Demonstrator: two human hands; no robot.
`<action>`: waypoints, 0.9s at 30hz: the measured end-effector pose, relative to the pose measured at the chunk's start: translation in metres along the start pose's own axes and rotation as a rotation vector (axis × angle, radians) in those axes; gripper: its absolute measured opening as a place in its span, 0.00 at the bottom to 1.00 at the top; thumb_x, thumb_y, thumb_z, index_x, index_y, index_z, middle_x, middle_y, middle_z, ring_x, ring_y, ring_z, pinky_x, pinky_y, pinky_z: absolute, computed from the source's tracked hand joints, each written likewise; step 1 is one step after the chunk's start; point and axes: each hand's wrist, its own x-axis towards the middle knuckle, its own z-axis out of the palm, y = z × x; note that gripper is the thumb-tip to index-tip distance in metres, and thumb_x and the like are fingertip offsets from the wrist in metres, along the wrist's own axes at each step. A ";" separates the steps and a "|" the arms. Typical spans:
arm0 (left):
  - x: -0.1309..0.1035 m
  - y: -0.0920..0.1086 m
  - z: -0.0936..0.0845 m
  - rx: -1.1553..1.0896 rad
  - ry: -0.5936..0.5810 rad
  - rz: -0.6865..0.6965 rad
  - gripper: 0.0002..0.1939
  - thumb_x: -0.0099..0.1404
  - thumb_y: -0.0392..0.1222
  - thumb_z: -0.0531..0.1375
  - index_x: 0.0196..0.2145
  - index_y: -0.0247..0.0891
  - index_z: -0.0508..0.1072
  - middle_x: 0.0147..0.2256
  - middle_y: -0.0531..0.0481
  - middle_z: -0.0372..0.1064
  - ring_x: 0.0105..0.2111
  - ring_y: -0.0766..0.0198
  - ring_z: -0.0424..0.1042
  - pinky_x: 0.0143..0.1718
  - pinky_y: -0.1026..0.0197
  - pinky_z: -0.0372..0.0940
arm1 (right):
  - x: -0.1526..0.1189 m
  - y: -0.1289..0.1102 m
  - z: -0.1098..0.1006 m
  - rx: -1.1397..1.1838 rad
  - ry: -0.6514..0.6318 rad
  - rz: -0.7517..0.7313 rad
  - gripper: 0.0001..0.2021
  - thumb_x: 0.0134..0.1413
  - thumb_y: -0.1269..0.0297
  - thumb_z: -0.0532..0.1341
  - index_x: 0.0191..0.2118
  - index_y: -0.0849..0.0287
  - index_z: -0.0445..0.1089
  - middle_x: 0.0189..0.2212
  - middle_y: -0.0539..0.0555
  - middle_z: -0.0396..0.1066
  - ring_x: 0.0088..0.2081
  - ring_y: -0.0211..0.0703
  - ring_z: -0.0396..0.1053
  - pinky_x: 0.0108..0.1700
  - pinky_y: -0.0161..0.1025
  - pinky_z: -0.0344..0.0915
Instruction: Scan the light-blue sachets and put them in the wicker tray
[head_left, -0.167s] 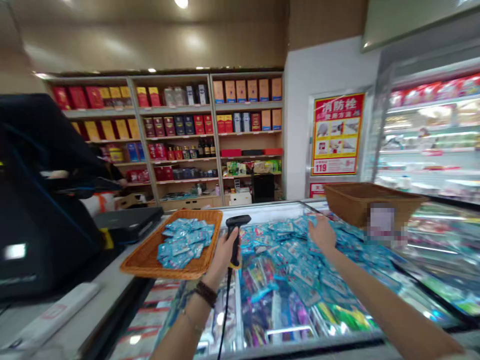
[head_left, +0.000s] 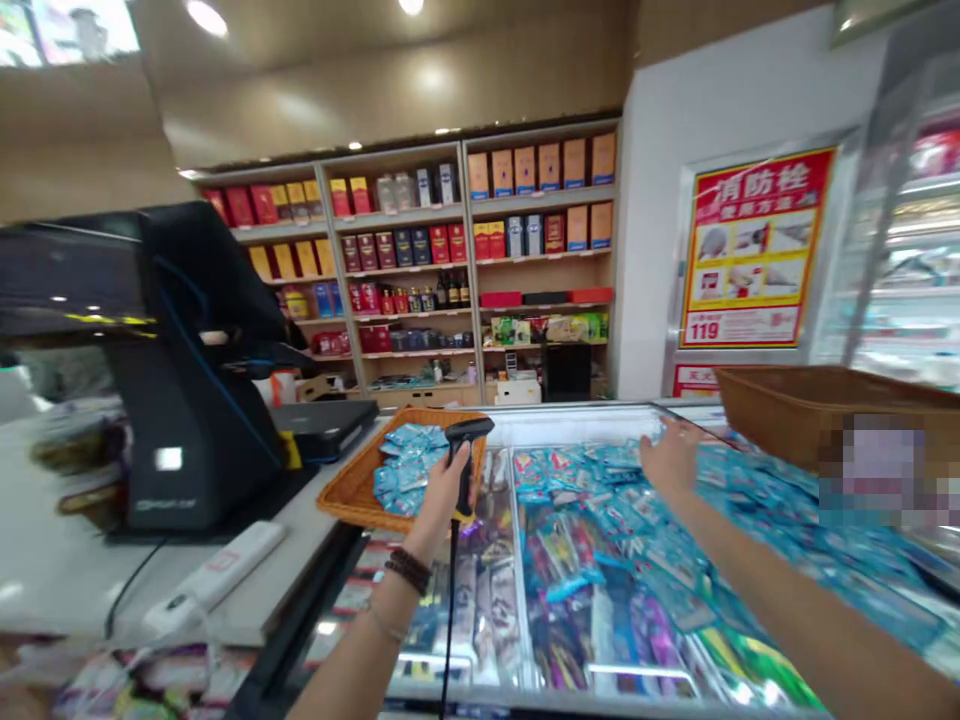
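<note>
My left hand [head_left: 444, 485] is wrapped round the handle of a black barcode scanner [head_left: 465, 470], whose head points up and whose cord hangs down. Behind it, a woven orange-brown basket [head_left: 352, 490] holds a pile of small blue packets [head_left: 409, 468], partly covered by my left hand and the scanner. My right hand [head_left: 673, 460] is over more blue packets [head_left: 652, 525] spread on the glass top of a freezer chest [head_left: 517, 560]. Its fingers look apart, with nothing visible in them.
A dark checkout terminal [head_left: 202, 400] and a white power strip [head_left: 217, 575] are on the counter at left. A brown basket [head_left: 817, 400] stands at right, partly blurred out. Shelves of boxes [head_left: 480, 240] and a red fire-hydrant poster [head_left: 757, 250] are behind.
The view has swung left, so the terminal and power strip show more fully. My left hand still grips the scanner, now in front of the basket's right side. My right hand's fingers look more spread.
</note>
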 end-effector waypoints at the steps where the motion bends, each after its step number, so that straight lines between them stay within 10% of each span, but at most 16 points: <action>1: 0.000 0.005 -0.015 0.001 0.039 0.015 0.35 0.45 0.75 0.71 0.27 0.39 0.68 0.18 0.58 0.63 0.14 0.71 0.60 0.15 0.66 0.55 | -0.003 -0.015 0.012 0.056 -0.020 -0.041 0.25 0.61 0.66 0.57 0.61 0.73 0.71 0.61 0.78 0.65 0.59 0.65 0.70 0.62 0.55 0.64; 12: 0.001 0.009 -0.122 0.066 0.296 0.027 0.35 0.46 0.75 0.71 0.27 0.39 0.67 0.20 0.56 0.65 0.15 0.69 0.63 0.15 0.65 0.58 | -0.119 -0.234 0.134 0.202 -0.680 -0.498 0.23 0.67 0.70 0.59 0.66 0.63 0.69 0.64 0.63 0.73 0.66 0.51 0.69 0.68 0.43 0.59; 23: 0.018 -0.016 -0.127 0.158 0.364 -0.061 0.26 0.62 0.64 0.67 0.25 0.39 0.67 0.18 0.54 0.64 0.14 0.67 0.64 0.15 0.64 0.59 | -0.145 -0.248 0.174 -0.033 -0.892 -0.534 0.39 0.63 0.66 0.65 0.76 0.61 0.56 0.68 0.69 0.67 0.71 0.61 0.62 0.67 0.50 0.61; 27: 0.014 -0.010 -0.122 0.153 0.370 -0.081 0.24 0.66 0.60 0.66 0.24 0.39 0.66 0.18 0.54 0.64 0.14 0.69 0.62 0.15 0.64 0.58 | -0.147 -0.248 0.172 -0.127 -0.882 -0.562 0.29 0.72 0.56 0.57 0.71 0.64 0.65 0.67 0.71 0.67 0.69 0.63 0.64 0.66 0.52 0.60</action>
